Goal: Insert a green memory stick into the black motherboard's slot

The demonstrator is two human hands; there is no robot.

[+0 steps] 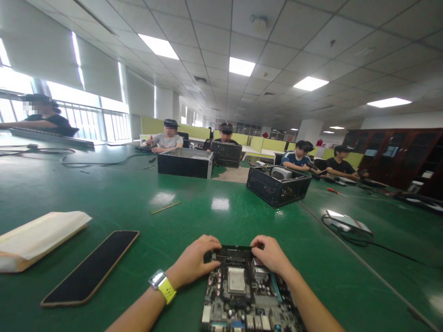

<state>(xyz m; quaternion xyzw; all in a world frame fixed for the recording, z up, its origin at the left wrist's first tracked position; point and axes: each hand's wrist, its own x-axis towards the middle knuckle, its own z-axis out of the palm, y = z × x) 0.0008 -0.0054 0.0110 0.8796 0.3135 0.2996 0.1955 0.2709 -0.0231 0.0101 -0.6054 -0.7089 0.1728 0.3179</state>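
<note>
A motherboard (pixel 254 304) lies on the green table in front of me, with a square silver processor (pixel 237 280) near its middle. Across its far edge runs a dark memory module (pixel 236 249). My left hand (pixel 199 260) is at the left end of this module, thumb and fingers curled round it. At the right end, my right hand (pixel 270 252) has its fingers closed on the module. A watch with a yellow strap (pixel 166 288) is on my left wrist.
To the left lie a phone (pixel 93 267) and a pale package (pixel 44 237). Dark computer cases (pixel 185 166) (pixel 266 186) stand farther back. A thin stick (pixel 166 208) lies ahead. A drive with cables (pixel 349 223) is at right. Several people sit around the table.
</note>
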